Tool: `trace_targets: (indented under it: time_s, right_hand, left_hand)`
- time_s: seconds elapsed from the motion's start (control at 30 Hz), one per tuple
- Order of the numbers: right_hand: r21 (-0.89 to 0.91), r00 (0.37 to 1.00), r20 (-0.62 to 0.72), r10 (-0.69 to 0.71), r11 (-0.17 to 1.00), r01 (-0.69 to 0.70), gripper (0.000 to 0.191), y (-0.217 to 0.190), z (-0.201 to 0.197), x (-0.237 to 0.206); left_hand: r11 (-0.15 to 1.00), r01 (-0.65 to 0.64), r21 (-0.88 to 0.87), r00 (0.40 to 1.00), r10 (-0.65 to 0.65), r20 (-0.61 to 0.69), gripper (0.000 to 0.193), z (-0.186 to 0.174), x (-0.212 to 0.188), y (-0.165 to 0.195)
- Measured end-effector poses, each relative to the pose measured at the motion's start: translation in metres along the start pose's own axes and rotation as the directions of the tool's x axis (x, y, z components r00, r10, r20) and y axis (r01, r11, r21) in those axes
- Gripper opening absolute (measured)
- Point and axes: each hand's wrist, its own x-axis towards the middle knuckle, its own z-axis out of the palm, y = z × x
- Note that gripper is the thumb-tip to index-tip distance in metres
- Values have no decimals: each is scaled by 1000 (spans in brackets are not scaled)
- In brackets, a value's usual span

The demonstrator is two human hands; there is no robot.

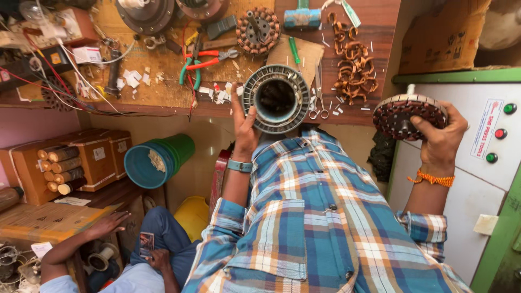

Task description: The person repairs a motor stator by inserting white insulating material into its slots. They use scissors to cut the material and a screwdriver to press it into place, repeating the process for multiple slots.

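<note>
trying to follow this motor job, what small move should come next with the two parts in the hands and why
Probably bring the right hand with its dark round core toward the ring-shaped stator that the left hand holds. The stator's centre hole is open and faces the camera, and the two parts are held well apart above the workbench.

We stand at a cluttered wooden bench (163,97) under warm light. Our pink wall (32,127) sits left, a white cabinet (467,201) right.
</note>
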Motion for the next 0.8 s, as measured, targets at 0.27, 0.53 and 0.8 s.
trace_targets:
  time_s: [0.27,0.53,0.8]
  right_hand:
    - [-334,968,252,10,939,77,39,-42,83,4]
    - [-279,708,686,-167,838,469,39,-28,208,77]
    - [-318,662,750,7,881,351,37,-10,241,99]
  left_hand:
    - [997,-17,78,997,11,78,82,32,31,-8]
    - [830,-117,545,993,90,77,78,-25,48,55]
    - [676,-497,544,837,207,507,62,-18,68,72]
